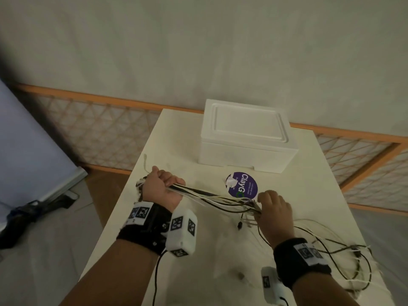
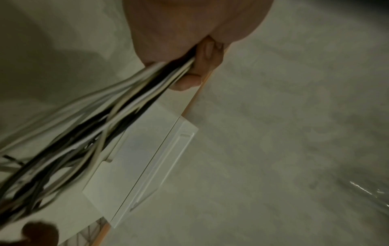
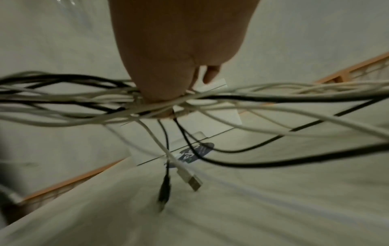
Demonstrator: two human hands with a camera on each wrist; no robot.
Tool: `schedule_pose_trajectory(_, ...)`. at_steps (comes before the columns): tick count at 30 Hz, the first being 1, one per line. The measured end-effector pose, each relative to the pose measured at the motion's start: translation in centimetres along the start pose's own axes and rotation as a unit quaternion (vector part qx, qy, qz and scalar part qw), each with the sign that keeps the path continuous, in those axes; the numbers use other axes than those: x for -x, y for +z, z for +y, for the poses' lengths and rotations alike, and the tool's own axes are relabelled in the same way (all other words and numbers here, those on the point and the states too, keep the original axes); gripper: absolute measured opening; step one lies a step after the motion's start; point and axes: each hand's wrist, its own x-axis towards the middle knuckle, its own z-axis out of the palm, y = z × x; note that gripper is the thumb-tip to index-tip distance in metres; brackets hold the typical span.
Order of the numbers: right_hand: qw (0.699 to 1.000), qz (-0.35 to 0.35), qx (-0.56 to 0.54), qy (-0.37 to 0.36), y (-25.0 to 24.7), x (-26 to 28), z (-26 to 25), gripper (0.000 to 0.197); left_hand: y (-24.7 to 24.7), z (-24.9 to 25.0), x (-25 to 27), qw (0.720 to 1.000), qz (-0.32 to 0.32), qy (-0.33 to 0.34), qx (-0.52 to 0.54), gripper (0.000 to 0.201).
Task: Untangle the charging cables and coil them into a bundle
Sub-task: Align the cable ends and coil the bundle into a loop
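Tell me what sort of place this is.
Probably a makeshift indoor recording spot, not a home desk: a small white table holding only cables, a foam box and a sticker, plain walls, sheeted floor.

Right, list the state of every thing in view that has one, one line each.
left hand: fist gripping the cables.
right hand: fingers curled round the cables.
charging cables: black and white, still tangled, stretched between the hands, loose ends trailing on the table.
white USB plug: dangling free.
foam box: lid on.
purple sticker: flat on the table.
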Motion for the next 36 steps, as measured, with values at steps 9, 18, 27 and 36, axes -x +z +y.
schedule_pose_trajectory(9, 0.961, 0.162, 0.006, -0.224, -1.0, 1.0, -2.1, 0.023, 1.6, 4.0, -1.0, 0.999, 0.010, 0.011, 0.032, 0.049)
schedule_pose_trajectory(18, 0.933, -0.230, -0.011, 0.278, 0.8, 2.6, 5.0, 0.104, 3.5, 5.1, 0.0, 0.999, -0.018, 0.014, 0.047, 0.052)
schedule_pose_trajectory(27, 0.965, -0.001, -0.259, 0.044, -5.6, -0.3, -2.3, 0.022, 5.2, 2.1, 0.4, 0.996, -0.082, 0.010, 0.028, 0.047)
schedule_pose_trajectory(36, 0.947, -0.245, -0.062, 0.200, 0.6, 4.5, 1.7, 0.053, 7.7, 5.0, 1.5, 0.995, -0.090, 0.037, -0.037, 0.044)
